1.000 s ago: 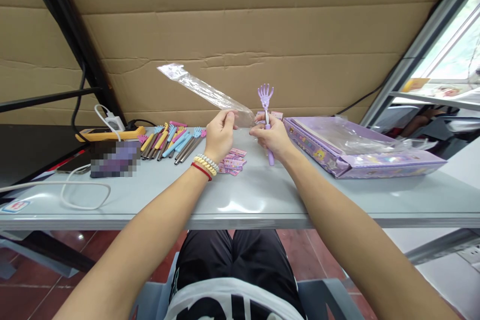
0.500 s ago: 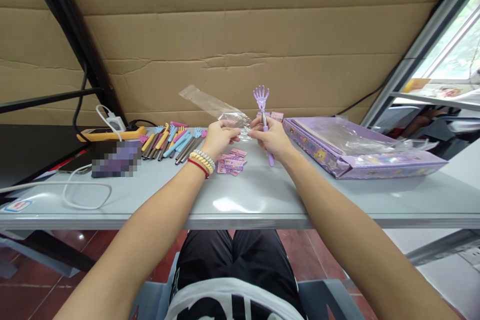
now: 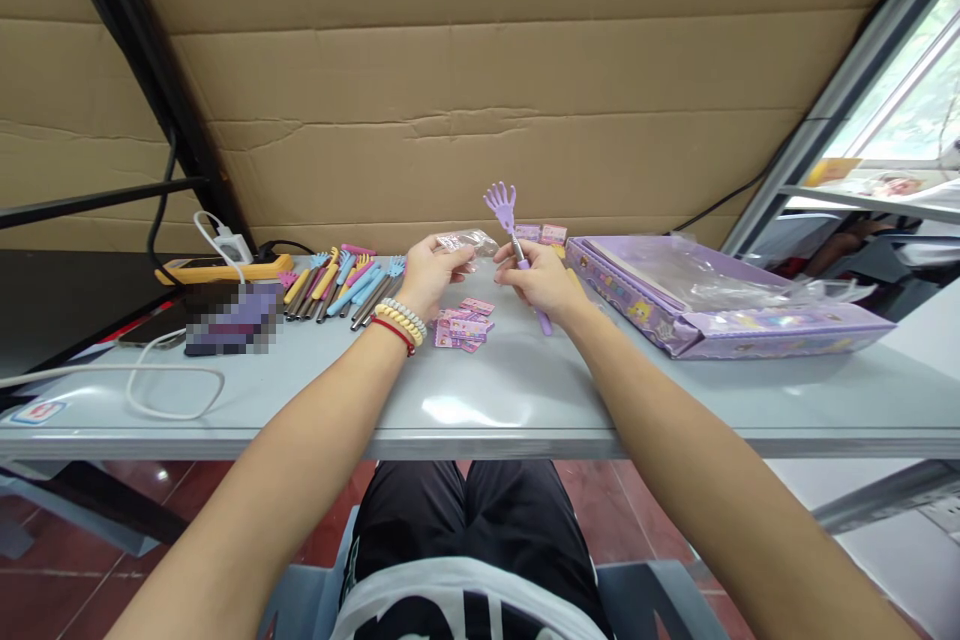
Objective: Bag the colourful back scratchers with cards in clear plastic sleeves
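Note:
My right hand [image 3: 546, 280] is closed around a purple back scratcher [image 3: 501, 206], whose hand-shaped head points up and to the left. Its handle end sticks out below my palm. My left hand [image 3: 433, 275] pinches a clear plastic bag [image 3: 466, 241], which lies bunched beyond the fingers. A small gap separates the bag from the back scratcher. Below and between my hands lies a pile of small pink and purple cards [image 3: 463, 325]. More cards [image 3: 553, 234] lie behind my right hand, partly hidden by it.
On the left lies a heap of back scratchers [image 3: 345, 285] in yellow, blue and pink. Farther left are a blurred-out phone-like object [image 3: 232, 320], a white cable [image 3: 176, 413] and a yellow power strip [image 3: 210, 269]. A purple box [image 3: 780, 335] holding plastic bags stands at right. Cardboard [image 3: 480, 70] backs the table.
The plastic bag, stretched out to the upper left before, is now bunched near my left fingers. The back scratcher in my right hand has tilted to the left.

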A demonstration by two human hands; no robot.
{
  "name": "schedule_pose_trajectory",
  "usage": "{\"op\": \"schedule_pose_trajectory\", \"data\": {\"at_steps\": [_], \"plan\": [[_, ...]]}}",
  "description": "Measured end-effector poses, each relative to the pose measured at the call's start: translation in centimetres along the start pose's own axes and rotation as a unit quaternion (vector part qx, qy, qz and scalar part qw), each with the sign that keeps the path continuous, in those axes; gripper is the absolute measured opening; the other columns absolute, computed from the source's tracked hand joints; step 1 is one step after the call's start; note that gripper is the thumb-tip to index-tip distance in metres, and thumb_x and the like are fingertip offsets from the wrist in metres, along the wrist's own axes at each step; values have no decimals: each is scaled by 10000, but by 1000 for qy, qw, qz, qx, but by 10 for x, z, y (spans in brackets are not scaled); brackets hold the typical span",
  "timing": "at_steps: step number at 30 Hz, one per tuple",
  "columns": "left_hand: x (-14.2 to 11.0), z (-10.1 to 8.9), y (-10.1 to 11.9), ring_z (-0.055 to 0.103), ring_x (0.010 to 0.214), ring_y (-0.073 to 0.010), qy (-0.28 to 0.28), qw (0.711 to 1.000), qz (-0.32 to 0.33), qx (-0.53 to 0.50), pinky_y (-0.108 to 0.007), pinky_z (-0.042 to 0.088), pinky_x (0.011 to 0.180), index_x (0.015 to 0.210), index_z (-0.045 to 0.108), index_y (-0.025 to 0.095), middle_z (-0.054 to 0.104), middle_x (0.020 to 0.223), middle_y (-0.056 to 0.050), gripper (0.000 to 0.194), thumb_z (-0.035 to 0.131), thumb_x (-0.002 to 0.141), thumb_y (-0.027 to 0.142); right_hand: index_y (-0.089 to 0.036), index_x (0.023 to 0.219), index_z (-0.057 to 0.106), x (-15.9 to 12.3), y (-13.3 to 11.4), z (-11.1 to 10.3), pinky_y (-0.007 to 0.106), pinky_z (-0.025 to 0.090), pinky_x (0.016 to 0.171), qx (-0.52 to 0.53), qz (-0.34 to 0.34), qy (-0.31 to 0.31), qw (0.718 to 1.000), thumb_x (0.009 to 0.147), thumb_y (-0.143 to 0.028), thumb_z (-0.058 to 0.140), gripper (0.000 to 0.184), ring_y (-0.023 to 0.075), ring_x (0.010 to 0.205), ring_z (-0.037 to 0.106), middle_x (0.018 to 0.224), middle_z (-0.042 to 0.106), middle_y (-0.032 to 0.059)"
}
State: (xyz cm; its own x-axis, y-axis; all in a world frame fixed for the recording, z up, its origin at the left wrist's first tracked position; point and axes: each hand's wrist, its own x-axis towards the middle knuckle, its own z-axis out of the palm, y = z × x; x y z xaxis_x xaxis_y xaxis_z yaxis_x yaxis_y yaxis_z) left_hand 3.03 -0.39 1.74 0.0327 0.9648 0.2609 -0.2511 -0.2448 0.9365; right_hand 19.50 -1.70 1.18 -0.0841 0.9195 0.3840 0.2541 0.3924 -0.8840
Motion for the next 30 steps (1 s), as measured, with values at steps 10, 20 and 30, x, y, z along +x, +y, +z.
{"op": "schedule_pose_trajectory", "data": {"at_steps": [10, 20, 30], "plan": [[-3, 1, 4, 576, 587, -109, -40, 999, -9, -23, -218, 408, 522, 775, 607, 163, 615, 665, -5, 327, 789, 577, 349, -164, 814, 565, 1, -1, 2, 241, 317, 507, -25, -21, -6, 999, 572, -255, 631, 267, 103, 539, 437, 644, 557, -23], [2, -4, 2, 573, 576, -100, -11, 1000, -10, -7, -196, 398, 488, 743, 648, 170, 631, 688, -14, 264, 773, 612, 362, -170, 784, 582, -4, -8, -4, 267, 341, 599, -210, -90, 54, 972, 676, -279, 561, 155, 130, 602, 463, 687, 592, 1], [9, -11, 3, 586, 559, -92, 74, 997, 7, -28, -195, 419, 489, 743, 638, 166, 659, 739, -16, 242, 754, 637, 350, -177, 600, 499, -1, 0, -12, 262, 310, 564, -230, -95, 0, 968, 795, -338, 450, 258, 125, 549, 429, 569, 540, 6]]}}
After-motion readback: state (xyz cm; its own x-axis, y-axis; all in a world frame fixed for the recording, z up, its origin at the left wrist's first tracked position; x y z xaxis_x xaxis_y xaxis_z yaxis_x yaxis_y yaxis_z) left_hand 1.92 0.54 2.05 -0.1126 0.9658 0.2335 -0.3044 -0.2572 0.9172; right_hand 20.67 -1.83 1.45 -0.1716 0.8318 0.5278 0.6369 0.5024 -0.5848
